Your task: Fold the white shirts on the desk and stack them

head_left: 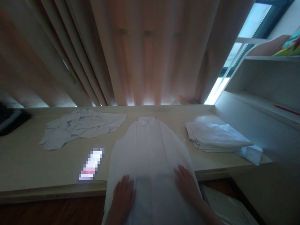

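Note:
A white collared shirt (pixel 150 150) lies front side up on the pale wooden table, its collar toward the curtain and its lower part hanging over the near edge. My left hand (pixel 124 193) rests flat on the shirt's left side, fingers stretched out. On the right side of the shirt lies my right hand (pixel 186 184), also flat with its fingers extended. Neither hand grasps the cloth. The shirt's bottom end runs out of view between my forearms.
Left of the shirt lies a crumpled white garment (pixel 79 128), with a blurred-out phone-like rectangle (pixel 92 164) nearer me. Folded white cloth (pixel 215 136) is stacked at the right, beside a shelf unit (pixel 262 75). Brown curtains (pixel 154 56) hang behind the table (pixel 58 168).

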`<control>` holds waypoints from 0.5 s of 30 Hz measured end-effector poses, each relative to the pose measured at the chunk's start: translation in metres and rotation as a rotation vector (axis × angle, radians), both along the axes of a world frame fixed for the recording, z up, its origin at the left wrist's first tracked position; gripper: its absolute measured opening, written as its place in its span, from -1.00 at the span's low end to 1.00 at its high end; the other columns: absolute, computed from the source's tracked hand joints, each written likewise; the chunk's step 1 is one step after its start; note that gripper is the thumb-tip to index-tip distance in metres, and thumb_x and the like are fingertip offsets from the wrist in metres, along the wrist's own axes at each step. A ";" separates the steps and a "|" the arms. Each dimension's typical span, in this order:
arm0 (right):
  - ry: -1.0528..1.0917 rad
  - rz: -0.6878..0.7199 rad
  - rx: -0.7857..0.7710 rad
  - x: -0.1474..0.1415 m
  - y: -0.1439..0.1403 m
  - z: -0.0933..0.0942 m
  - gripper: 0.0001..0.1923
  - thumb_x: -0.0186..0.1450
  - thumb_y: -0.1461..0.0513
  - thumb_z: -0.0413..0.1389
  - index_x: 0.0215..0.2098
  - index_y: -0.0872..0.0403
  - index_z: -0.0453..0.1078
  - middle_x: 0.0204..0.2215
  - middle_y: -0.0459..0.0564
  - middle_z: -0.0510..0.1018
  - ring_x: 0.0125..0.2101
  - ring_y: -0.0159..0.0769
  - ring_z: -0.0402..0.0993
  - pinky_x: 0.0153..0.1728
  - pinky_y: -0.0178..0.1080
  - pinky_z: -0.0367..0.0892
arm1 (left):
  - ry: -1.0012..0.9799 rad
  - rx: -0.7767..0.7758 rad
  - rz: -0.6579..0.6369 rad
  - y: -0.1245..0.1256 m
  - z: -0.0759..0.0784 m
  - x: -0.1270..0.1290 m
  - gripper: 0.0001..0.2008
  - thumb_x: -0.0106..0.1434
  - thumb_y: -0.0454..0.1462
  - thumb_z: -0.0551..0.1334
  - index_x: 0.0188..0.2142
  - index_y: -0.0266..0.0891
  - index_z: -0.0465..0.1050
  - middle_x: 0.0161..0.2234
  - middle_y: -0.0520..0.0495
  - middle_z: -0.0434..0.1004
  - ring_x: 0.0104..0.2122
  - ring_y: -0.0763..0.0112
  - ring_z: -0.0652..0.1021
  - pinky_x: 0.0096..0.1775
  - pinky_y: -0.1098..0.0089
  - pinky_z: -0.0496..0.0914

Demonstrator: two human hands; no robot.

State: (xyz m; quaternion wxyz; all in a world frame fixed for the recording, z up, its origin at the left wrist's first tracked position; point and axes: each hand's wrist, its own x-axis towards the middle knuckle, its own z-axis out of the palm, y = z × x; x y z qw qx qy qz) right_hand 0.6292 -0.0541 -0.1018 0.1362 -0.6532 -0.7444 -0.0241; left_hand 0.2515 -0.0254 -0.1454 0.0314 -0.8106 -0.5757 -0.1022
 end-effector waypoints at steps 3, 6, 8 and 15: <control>0.000 0.001 0.019 0.000 -0.001 0.001 -0.53 0.24 0.25 -0.04 0.13 -0.02 0.26 0.18 0.10 0.26 0.18 -0.09 0.14 0.13 0.02 0.11 | -0.021 -0.003 0.018 -0.007 0.015 0.006 -0.60 0.26 -0.17 0.01 0.02 -0.21 0.38 0.15 -0.21 0.31 0.17 0.11 0.28 0.15 0.04 0.16; 0.006 0.013 0.030 0.000 -0.001 0.000 -0.53 0.23 0.28 -0.04 0.12 -0.01 0.28 0.18 0.10 0.26 0.18 -0.09 0.13 0.13 0.03 0.12 | -0.093 -0.064 0.055 -0.011 0.036 0.016 -0.61 0.25 -0.18 0.00 0.01 -0.19 0.40 0.14 -0.19 0.33 0.17 0.13 0.28 0.16 0.05 0.15; 0.020 0.007 0.039 0.000 -0.001 -0.002 -0.53 0.23 0.28 -0.04 0.11 0.00 0.28 0.17 0.11 0.26 0.18 -0.08 0.14 0.12 0.04 0.12 | -0.156 -0.098 0.098 -0.013 0.049 0.021 -0.61 0.23 -0.20 0.02 0.00 -0.16 0.41 0.15 -0.16 0.31 0.19 0.15 0.24 0.19 0.06 0.10; 0.139 -0.080 0.151 0.000 -0.010 -0.004 -0.53 0.21 0.30 -0.07 0.08 0.01 0.32 0.21 0.09 0.19 0.19 -0.04 0.09 0.12 0.05 0.15 | -0.246 -0.103 0.321 -0.036 0.070 0.008 -0.58 0.17 -0.14 0.03 0.01 -0.05 0.41 0.14 -0.15 0.33 0.20 -0.08 0.20 0.15 -0.18 0.01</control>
